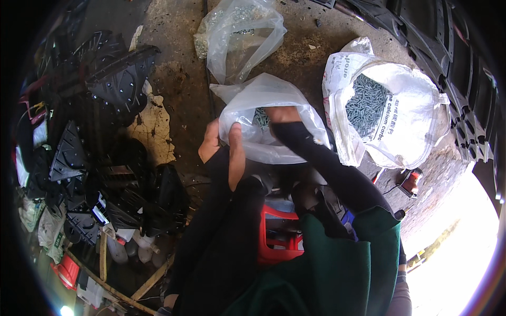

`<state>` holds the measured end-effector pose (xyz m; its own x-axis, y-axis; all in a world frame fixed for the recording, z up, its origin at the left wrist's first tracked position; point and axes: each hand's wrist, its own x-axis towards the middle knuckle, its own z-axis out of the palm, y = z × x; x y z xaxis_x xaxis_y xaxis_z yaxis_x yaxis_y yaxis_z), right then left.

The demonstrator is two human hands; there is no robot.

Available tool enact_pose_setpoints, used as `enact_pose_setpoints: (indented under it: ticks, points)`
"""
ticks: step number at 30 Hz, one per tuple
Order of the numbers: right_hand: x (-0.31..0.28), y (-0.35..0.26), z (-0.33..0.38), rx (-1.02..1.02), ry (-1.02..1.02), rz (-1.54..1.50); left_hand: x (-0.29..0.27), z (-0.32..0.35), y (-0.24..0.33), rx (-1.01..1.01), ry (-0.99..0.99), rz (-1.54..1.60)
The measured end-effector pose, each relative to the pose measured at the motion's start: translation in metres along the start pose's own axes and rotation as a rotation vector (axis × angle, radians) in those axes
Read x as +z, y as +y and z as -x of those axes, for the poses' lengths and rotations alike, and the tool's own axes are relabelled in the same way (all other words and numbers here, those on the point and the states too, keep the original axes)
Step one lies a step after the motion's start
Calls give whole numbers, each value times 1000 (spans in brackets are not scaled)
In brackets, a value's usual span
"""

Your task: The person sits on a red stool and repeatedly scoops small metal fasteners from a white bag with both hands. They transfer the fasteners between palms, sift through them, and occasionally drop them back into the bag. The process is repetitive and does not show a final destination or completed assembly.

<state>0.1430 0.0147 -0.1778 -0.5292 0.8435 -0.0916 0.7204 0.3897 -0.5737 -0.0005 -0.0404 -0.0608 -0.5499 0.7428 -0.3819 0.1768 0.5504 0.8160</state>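
A clear plastic bag (274, 152) stands open in front of me, with grey-green screws (261, 119) visible inside. My left hand (221, 146) pinches the bag's left rim between thumb and fingers. Through the mouth of the bag reaches my right hand (283, 114); its fingers are hidden behind the plastic and among the screws, so what they hold does not show. Right of the bag, a white woven sack (392, 113) with a rolled-down rim holds a heap of similar screws (366, 104).
A second clear bag (247, 37) with small metal pieces lies beyond. Black plastic parts (118, 79) are piled at left; more black parts (464, 100) stack up at far right. A red stool (279, 253) sits below me, and a red-and-black tool (411, 181) lies near the sack.
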Motion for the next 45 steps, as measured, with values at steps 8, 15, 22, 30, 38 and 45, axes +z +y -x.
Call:
enact_pose_setpoints:
  ticks: [8,15,22,30,38,45]
  points:
    - [-93,4,7,822,-364,-1316,-5,19,51,220,-360,55]
    - [-143,-60,25,692,-289,-1334,19,1,32,-852,-553,1029]
    - [-180,-79,20,697,-433,-1092,21,-3,30,-889,-630,1181]
    - [-188,-75,19,625,-353,-1011,16,-8,26,-768,-642,1288]
    - [-191,-86,23,631,-343,-1183,15,-11,32,-783,-616,1305]
    - [-176,-86,24,201,-308,-873,17,-12,38,-809,-696,1351]
